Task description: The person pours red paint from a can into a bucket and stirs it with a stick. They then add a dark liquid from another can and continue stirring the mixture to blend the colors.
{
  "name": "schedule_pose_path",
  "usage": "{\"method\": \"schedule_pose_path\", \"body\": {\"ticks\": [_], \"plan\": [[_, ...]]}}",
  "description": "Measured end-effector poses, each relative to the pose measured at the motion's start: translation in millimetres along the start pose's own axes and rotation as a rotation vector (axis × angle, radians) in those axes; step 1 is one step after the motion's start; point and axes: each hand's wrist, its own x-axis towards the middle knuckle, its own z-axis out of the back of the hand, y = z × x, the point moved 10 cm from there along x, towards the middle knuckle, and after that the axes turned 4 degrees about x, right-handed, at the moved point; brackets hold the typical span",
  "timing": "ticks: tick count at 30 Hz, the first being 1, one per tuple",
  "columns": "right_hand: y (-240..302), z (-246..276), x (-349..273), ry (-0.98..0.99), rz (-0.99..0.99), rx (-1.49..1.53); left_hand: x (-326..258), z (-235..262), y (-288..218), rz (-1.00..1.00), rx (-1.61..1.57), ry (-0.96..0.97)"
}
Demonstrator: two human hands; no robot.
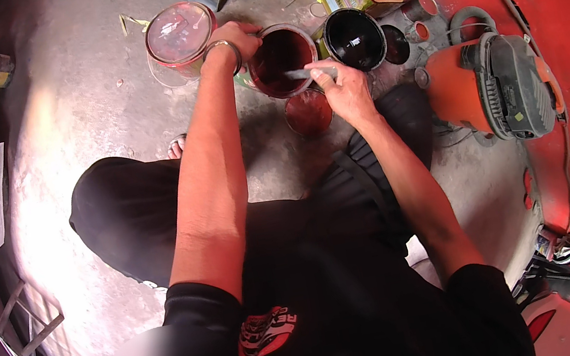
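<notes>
Open round can of dark red liquid (296, 39): stands on grey concrete floor (99, 119), beside open round can of glossy black liquid (369, 29). Right hand (347, 91): grips flat grey stick (299, 74), one end over the red liquid. Left hand (238, 40): at the red can's rim; cannot tell its grip.

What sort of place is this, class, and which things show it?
Probably a paint workshop. The right hand holds a flat grey stick over an open can of dark red paint; an open can of black paint stands beside it, and an orange-and-black shop vacuum is nearby.
</notes>
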Motion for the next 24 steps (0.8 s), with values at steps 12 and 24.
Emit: {"method": "schedule_pose_path", "body": {"ticks": [12, 24], "plan": [[64.1, -16.9, 21.7, 0.080, 0.473, -0.223, 2.1, -0.8, 12.8, -0.029, -0.079, 0.054], [77.9, -30.1, 15.9, 0.130, 0.564, -0.290, -4.4, 3.8, 11.4, -0.039, -0.037, 0.086]]}}
